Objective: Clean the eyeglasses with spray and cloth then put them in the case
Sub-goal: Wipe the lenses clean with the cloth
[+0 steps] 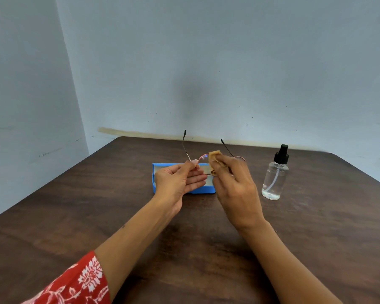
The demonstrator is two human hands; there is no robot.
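Observation:
Thin-rimmed eyeglasses [203, 157] with pinkish rims and dark temple tips are held above the table, temples pointing away from me. My left hand [178, 181] pinches the frame at its left hinge. My right hand [235, 183] pinches a small tan cloth [215, 160] against the lens area near the bridge; the right lens is mostly hidden behind that hand. An open blue case [162, 166] lies on the table just beyond and below both hands, partly covered by them. A clear spray bottle [274, 174] with a black pump stands upright to the right of my right hand.
A dark brown wooden table [97, 205] fills the lower view, its back edge against a pale blue-grey wall [206, 62]. A second wall meets it at the left, forming a corner. A red patterned sleeve [75, 284] shows at the bottom left.

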